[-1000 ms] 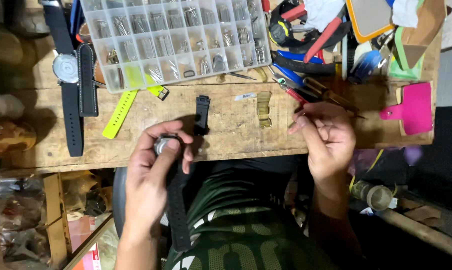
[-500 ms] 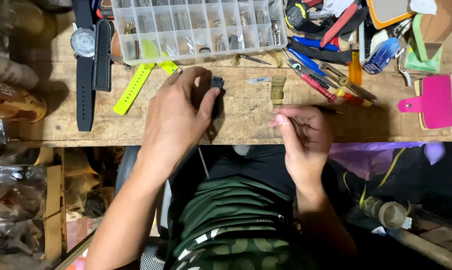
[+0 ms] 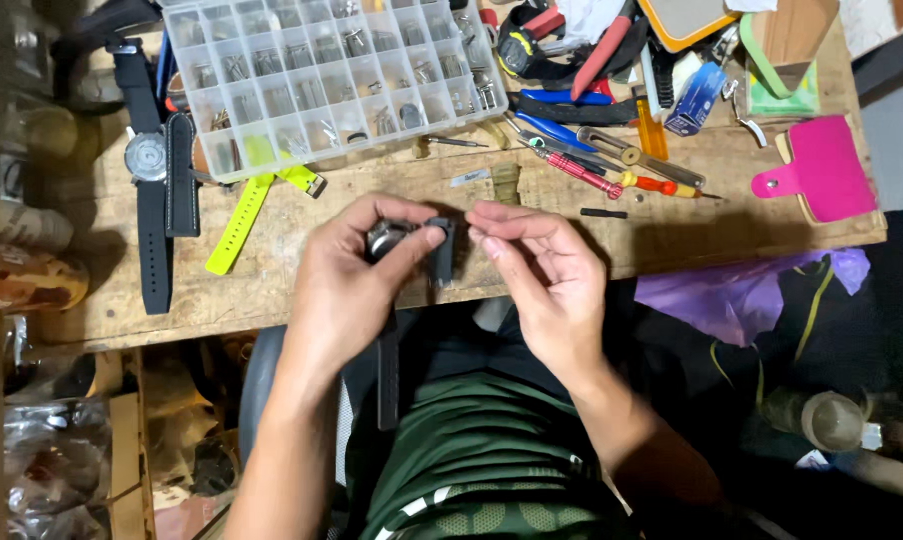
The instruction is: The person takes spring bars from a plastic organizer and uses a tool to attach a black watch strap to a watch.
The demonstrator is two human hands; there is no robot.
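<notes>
At the front edge of the wooden bench (image 3: 272, 290), just above the lap, the left hand (image 3: 347, 290) has a watch (image 3: 387, 238) clamped by its round metal case, thumb on the near side and fingers curled over the far side. One black strap half (image 3: 388, 370) hangs limp below the palm toward the green shirt (image 3: 472, 470); a second short black strap piece (image 3: 442, 250) sits at the case's right side, touching the left thumb tip.

Handling, my read: case is small, dense and rigid, polished so likely slippery; crystal scratches. Grip the case flanks, not the face. Strap is soft rubbery stuff, flops freely, no use as a handle.

Right hand (image 3: 547, 290): palm turned in toward the watch, thumb and forefinger pressed together in a fine pinch just beside the short strap piece (whatever is pinched is too small to make out, possibly nothing). Other fingers loosely curled. Both wrists float off the bench, forearms angled in from the body.

Nearby: clear compartment box (image 3: 312, 80) of small metal parts, yellow strap (image 3: 240, 222), another black-strapped watch (image 3: 150, 170) lying flat at left, screwdrivers (image 3: 612, 178) and pliers well apart at right.
</notes>
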